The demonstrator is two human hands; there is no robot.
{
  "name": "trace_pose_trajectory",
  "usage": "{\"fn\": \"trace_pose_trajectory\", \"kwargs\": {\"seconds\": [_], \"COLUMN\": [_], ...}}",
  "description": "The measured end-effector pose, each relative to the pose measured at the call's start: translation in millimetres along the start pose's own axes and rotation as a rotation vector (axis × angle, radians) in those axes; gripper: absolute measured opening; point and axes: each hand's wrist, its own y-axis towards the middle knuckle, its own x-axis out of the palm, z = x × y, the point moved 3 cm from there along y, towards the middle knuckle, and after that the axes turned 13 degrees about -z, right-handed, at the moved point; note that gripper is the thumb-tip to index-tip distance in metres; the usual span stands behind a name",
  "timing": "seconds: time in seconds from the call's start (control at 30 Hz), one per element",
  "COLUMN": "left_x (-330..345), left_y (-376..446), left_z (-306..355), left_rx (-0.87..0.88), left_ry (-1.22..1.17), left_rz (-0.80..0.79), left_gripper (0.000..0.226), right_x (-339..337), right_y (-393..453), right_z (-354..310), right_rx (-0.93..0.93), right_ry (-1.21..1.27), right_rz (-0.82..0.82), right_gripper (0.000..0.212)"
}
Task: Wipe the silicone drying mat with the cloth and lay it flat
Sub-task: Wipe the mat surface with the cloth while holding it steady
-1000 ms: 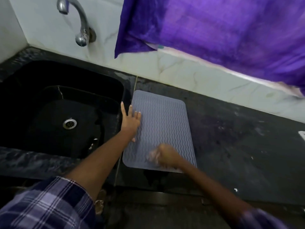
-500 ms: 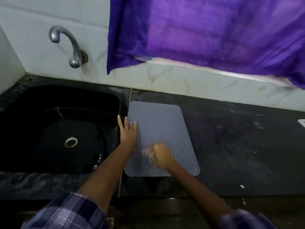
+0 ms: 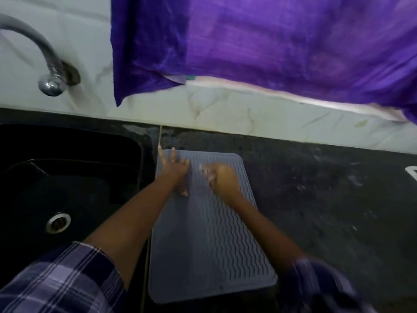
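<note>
**Two hands now at the far end of the mat**

Two things have changed most since a second ago: the view sits closer over the counter (image 3: 316, 199), and both hands have travelled up the silicone drying mat (image 3: 209, 245). The mat lies flat on the dark counter, just right of the black sink (image 3: 67, 181), its near edge at the counter's front. The purple curtain (image 3: 270, 41) hangs above the mat's far end, and the tap (image 3: 52, 71) stands over the sink.

The left hand (image 3: 174, 172), earlier pressed beside the mat's left edge around the middle, is now spread flat, fingers apart, on the mat's far left corner. The right hand (image 3: 223, 177), earlier near the mat's front edge, is now near the far end, closed around the pale cloth (image 3: 206, 171); motion blur hides the grip's detail.
</note>
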Motion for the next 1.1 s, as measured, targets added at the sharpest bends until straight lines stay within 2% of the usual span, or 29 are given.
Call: {"fn": "trace_pose_trajectory", "kwargs": {"seconds": [0.03,0.07,0.13,0.17,0.23,0.27,0.33,0.37,0.43,0.47,0.53,0.57,0.67,0.77,0.8,0.87,0.93,1.03,1.1], "left_x": [-7,-10,-16,-19,-18,-18,-23,-24,-24,-23,-21,-19,-15,-17,-18,-16,-11,-5,-1], "left_y": [13,25,45,50,50,47,39,35,31,32,36,40,45,35,28,18,11,12,18], "left_z": [4,8,11,10,6,4,1,0,0,1,3,4,5,3,3,3,3,2,1], "left_rx": [0.006,-0.003,-0.042,-0.043,-0.006,0.017,0.078,0.092,0.092,0.09,0.088,0.081,-0.003,-0.052,-0.049,-0.049,-0.052,-0.098,-0.125], "left_ry": [0.019,0.034,0.043,0.034,0.03,0.027,0.036,0.018,-0.052,-0.08,-0.099,-0.083,0.06,0.072,0.067,0.038,-0.007,-0.044,-0.063], "left_rz": [-0.007,-0.018,0.017,0.049,0.058,0.046,0.005,-0.001,0.018,0.041,0.077,0.059,-0.036,-0.014,-0.002,0.019,0.03,0.035,0.027], "left_gripper": [0.114,0.098,0.051,0.039,0.033,0.042,0.08,0.085,0.072,0.06,0.043,0.047,0.096,0.122,0.131,0.14,0.136,0.135,0.136], "right_x": [-6,-5,13,22,34,35,40,41,35,24,3,-2,14,37,41,47,32,2,8], "right_y": [37,70,112,125,120,101,46,18,6,22,68,94,122,64,34,-7,8,74,101], "right_z": [5,9,12,14,19,21,27,27,31,34,31,26,12,23,28,40,41,28,14], "right_rx": [0.026,0.049,0.087,0.084,0.077,0.079,0.106,0.053,-0.026,-0.009,0.067,0.092,0.125,0.155,0.176,0.17,0.068,0.101,0.095], "right_ry": [-0.046,-0.111,-0.306,-0.349,-0.333,-0.317,-0.267,-0.251,-0.335,-0.395,-0.387,-0.358,-0.297,-0.238,-0.189,-0.107,-0.288,-0.244,-0.253], "right_rz": [0.038,0.032,-0.064,-0.092,-0.076,-0.071,-0.102,-0.156,-0.368,-0.407,-0.31,-0.257,-0.125,-0.081,-0.118,-0.309,-0.439,-0.232,-0.121], "right_gripper": [0.019,0.019,0.023,0.026,0.029,0.029,0.028,0.027,0.028,0.027,0.024,0.024,0.027,0.022,0.019,0.021,0.026,0.025,0.024]}}
